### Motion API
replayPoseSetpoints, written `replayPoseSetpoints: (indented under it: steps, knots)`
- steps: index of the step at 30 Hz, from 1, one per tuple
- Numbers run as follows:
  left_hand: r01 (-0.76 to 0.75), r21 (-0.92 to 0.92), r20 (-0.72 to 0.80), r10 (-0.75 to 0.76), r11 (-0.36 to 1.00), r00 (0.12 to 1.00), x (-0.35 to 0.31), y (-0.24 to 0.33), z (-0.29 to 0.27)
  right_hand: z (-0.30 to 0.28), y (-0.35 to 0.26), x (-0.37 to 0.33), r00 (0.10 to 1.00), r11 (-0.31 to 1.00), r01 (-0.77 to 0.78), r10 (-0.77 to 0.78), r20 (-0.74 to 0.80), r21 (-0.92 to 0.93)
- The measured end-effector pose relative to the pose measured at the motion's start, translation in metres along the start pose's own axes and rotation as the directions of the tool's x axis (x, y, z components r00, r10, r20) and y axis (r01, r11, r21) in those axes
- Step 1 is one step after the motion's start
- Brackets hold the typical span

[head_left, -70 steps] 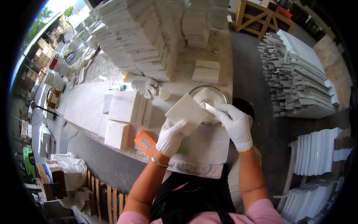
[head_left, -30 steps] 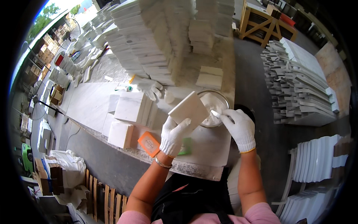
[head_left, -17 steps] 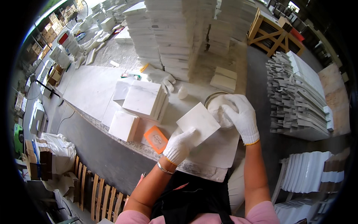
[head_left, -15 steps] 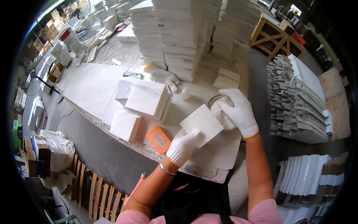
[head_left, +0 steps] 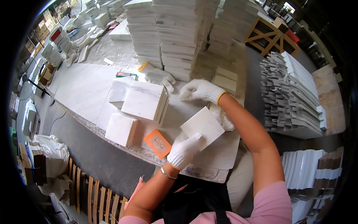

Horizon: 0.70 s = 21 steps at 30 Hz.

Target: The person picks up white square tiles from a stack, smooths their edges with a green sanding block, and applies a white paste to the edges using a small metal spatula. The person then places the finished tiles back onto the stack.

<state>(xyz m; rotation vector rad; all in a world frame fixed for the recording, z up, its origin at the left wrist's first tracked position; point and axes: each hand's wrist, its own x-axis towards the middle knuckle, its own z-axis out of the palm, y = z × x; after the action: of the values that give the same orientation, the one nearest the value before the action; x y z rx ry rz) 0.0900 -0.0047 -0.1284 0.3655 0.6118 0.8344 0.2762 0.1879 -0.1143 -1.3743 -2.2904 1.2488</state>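
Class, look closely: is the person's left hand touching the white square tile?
Touching. The head view shows the gloved left hand gripping the tile at its lower corner.

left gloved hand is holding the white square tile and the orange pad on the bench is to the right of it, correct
Not quite. The left hand does hold the white tile, but the orange pad lies on the bench to the left of it, as the head view shows.
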Motion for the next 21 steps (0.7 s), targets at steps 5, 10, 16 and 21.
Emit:
replayPoseSetpoints:
  steps: [5, 10, 16, 21]
  knots:
    - [-0.008, 0.007, -0.038, 0.008, 1.0, 0.999, -0.001, 0.003, 0.008, -0.004, -0.016, -0.047, 0.951, 0.962, -0.015, 0.097, -0.292, 0.272]
    - [-0.012, 0.012, -0.043, 0.013, 1.0, 0.999, -0.005, 0.006, 0.008, -0.012, -0.045, -0.147, 0.937, 0.855, 0.023, 0.162, -0.309, 0.518]
    - [-0.092, 0.002, -0.027, 0.092, 0.996, 0.995, -0.002, 0.004, 0.008, 0.007, -0.031, -0.228, 0.888, 0.902, -0.068, 0.249, -0.386, 0.427]
    - [-0.081, -0.017, -0.034, 0.08, 0.997, 0.996, 0.0, 0.002, 0.007, 0.017, -0.028, -0.245, 0.879, 0.916, -0.093, 0.26, -0.4, 0.39]
